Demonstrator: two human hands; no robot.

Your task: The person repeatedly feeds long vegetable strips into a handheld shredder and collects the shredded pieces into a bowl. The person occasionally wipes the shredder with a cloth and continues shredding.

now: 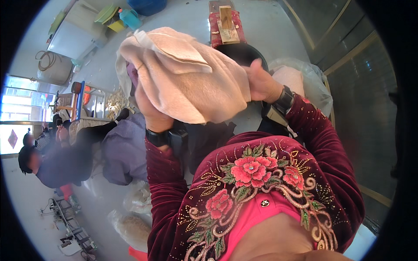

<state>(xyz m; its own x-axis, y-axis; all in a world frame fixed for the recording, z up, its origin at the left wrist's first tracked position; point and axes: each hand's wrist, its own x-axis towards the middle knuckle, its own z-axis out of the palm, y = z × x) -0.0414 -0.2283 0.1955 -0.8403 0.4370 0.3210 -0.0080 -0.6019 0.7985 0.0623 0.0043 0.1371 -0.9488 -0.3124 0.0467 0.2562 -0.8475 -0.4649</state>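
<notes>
A pale pink, towel-like cloth is held up before me, folded and bunched, with a whitish hem along its upper flap. At its lower left, my left hand is closed on the cloth, its fingers hidden behind the folds. My right hand holds the cloth's right end, thumb pointing up. A bit of purple fabric shows under the left edge. Behind my right hand is a dark round tub, partly covered by the cloth.
Beyond the tub, a wooden block stand sits on a red-covered bench. A clear plastic bag with pink material lies at right. Purple cloth lies left, near a seated person. Filled plastic bags lie at lower left.
</notes>
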